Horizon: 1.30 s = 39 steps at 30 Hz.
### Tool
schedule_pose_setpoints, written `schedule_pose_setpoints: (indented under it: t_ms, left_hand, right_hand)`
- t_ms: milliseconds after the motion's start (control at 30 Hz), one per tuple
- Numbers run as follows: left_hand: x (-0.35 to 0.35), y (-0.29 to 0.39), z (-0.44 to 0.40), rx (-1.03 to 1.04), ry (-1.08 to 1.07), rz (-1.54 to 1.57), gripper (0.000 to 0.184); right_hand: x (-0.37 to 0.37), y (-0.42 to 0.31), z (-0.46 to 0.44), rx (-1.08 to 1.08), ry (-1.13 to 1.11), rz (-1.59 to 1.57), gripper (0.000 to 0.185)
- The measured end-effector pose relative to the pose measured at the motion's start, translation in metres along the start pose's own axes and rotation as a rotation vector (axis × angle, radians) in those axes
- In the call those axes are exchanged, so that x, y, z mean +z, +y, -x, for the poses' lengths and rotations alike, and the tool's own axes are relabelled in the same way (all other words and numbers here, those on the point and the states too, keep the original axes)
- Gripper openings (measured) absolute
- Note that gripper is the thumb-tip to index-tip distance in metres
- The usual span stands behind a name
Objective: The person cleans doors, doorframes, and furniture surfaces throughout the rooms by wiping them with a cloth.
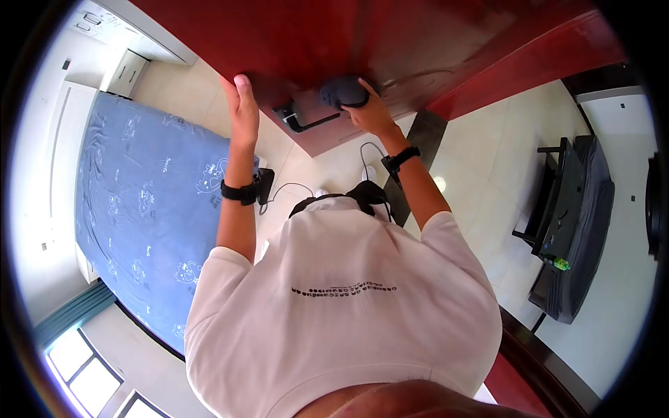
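Note:
A reddish-brown wooden door (293, 42) stands in front of me, with a black lever handle (313, 124) near its edge. My left hand (244, 110) grips the door's free edge, thumb on the near face and the other fingers mostly hidden behind it. In my right hand (373, 113) is a dark, rounded, soft-looking pad (340, 92), pressed against the door face just above the handle. Its exact kind I cannot make out. Both wrists carry black straps, and a cable hangs from each.
On the left is a bed with a blue patterned sheet (139, 188); a white cabinet (124, 72) stands beyond it. To the right are a black table (561, 202), a green-labelled bottle (559, 263) and a dark sofa (592, 188). A dark threshold strip (425, 143) crosses the tiled floor.

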<state>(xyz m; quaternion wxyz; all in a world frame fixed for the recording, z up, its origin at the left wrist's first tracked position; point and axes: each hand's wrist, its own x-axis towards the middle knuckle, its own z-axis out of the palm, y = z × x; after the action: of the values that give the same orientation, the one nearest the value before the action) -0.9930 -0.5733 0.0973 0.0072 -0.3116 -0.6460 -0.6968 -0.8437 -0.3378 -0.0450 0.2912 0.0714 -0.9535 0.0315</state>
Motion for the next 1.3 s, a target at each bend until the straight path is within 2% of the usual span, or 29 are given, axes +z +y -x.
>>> schedule_pose_setpoints:
  t_ms: [100, 167, 233, 267, 333, 433, 567, 633, 700, 833, 900, 1000, 1133, 1200, 1233, 1300]
  left_hand:
    - [-0.002, -0.007, -0.008, 0.106, -0.045, 0.014, 0.063]
    - [-0.006, -0.007, -0.010, 0.105, -0.054, 0.001, 0.062]
    - [-0.008, -0.006, -0.010, 0.092, -0.059, -0.005, 0.061]
    - [-0.009, -0.005, -0.009, 0.089, -0.060, -0.006, 0.060]
    - [-0.009, -0.007, -0.008, 0.081, -0.069, -0.007, 0.059]
    - [-0.009, -0.009, -0.007, 0.063, -0.071, -0.010, 0.058]
    - [-0.014, -0.021, -0.007, 0.010, -0.090, -0.022, 0.057]
    - [-0.015, -0.022, -0.002, -0.006, -0.084, -0.037, 0.057]
    - [-0.001, 0.007, 0.001, 0.070, -0.029, 0.016, 0.054]
    - [-0.005, -0.007, 0.002, 0.048, -0.047, 0.061, 0.050]
    - [-0.003, -0.002, 0.005, 0.065, -0.046, 0.041, 0.048]
    - [-0.007, -0.009, 0.010, -0.054, -0.091, 0.102, 0.048]
    - [-0.004, 0.000, 0.017, 0.037, -0.077, 0.088, 0.046]
    - [-0.004, 0.003, 0.022, 0.040, -0.115, 0.093, 0.053]
    - [-0.005, 0.000, 0.024, 0.038, -0.108, 0.092, 0.053]
    - [-0.006, -0.007, 0.034, -0.111, -0.153, 0.342, 0.072]
  right_hand:
    - [0.009, 0.001, 0.017, 0.118, 0.005, 0.066, 0.029]
    - [0.011, -0.002, 0.013, 0.163, 0.005, 0.120, 0.030]
    - [-0.003, -0.010, -0.005, 0.254, 0.079, -0.133, 0.033]
    - [-0.011, -0.013, -0.016, 0.250, 0.073, -0.139, 0.033]
    - [-0.031, -0.020, -0.043, 0.139, 0.296, -0.239, 0.035]
    - [-0.078, -0.053, -0.094, 0.053, 0.332, -0.186, 0.036]
    - [-0.065, -0.082, -0.107, 0.031, 0.342, -0.185, 0.034]
    - [-0.050, -0.088, -0.092, 0.046, 0.278, -0.202, 0.033]
    - [-0.033, -0.092, -0.076, 0.029, 0.280, -0.215, 0.031]
    - [-0.021, -0.099, -0.055, 0.127, 0.170, -0.218, 0.028]
    - [-0.019, -0.104, -0.046, 0.294, 0.065, -0.265, 0.025]
    - [-0.015, -0.099, -0.039, 0.276, 0.160, -0.240, 0.024]
    - [-0.015, -0.095, -0.033, 0.287, 0.158, -0.287, 0.025]
    - [-0.037, -0.103, -0.049, 0.265, 0.302, -0.372, 0.024]
    - [-0.058, -0.109, -0.066, 0.260, 0.297, -0.375, 0.024]
    - [-0.112, -0.127, -0.108, 0.149, 0.468, -0.277, 0.018]
